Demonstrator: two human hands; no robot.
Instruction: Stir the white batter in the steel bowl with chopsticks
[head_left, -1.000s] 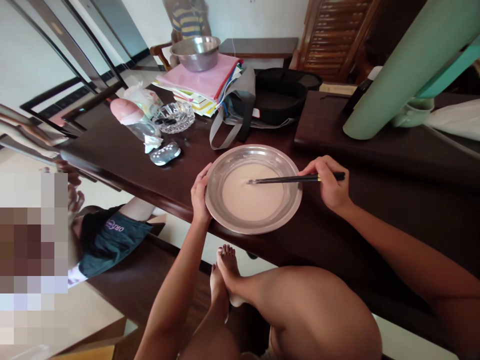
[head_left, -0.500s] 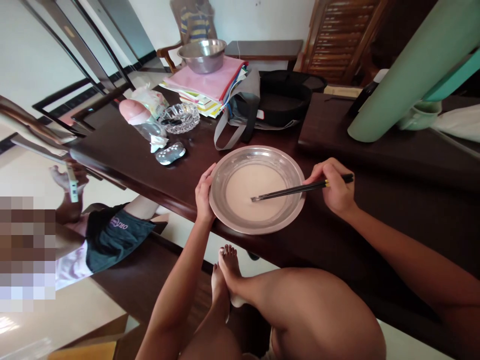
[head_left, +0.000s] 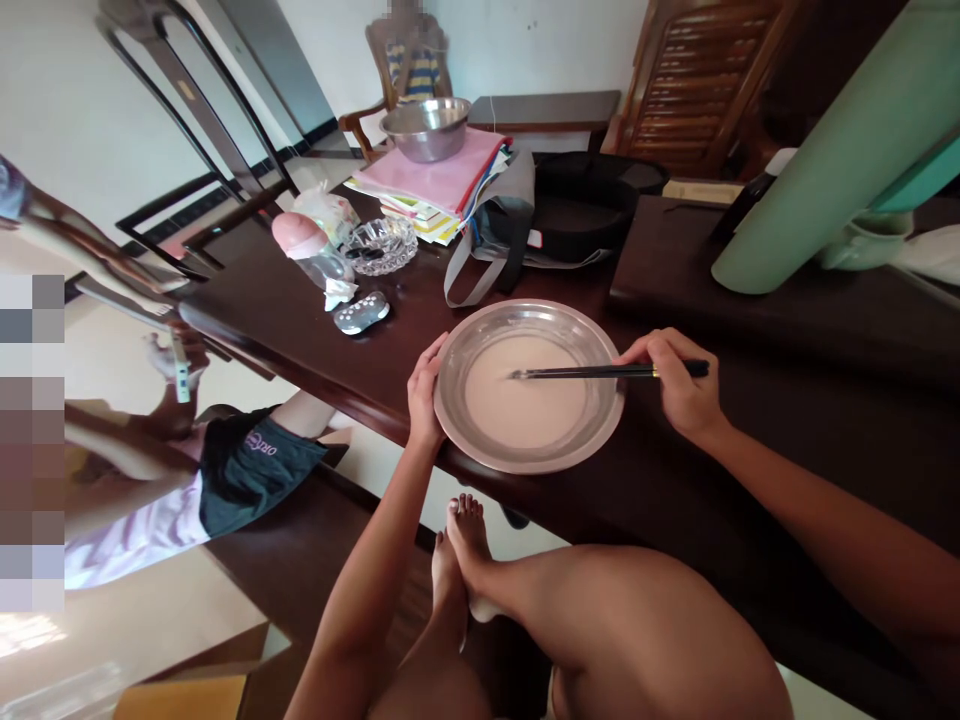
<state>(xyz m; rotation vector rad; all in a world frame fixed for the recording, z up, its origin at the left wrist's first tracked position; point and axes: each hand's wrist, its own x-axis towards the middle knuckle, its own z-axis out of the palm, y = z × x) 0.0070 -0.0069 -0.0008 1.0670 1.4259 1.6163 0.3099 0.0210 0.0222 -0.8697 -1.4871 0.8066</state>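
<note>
A wide metal basin stands on the dark wooden table, near its front edge. Pale, runny liquid covers its bottom. My left hand is closed round the basin's left side, fingers along the outer wall. In my right hand, at the right of the basin, is a pair of black chopsticks. They reach over the right rim, held nearly level and close together, and their tips dip into the liquid near the middle.
Behind the basin lie a black and grey bag, a glass ashtray, a game controller and a pink-capped bottle. A second metal bowl tops a stack of books. A green cylinder leans at right. People are at left and behind.
The chopstick tips have moved up and slightly right through the liquid, and the chopsticks lie more level. My left hand stays on the basin. The whole view has shifted a little.
</note>
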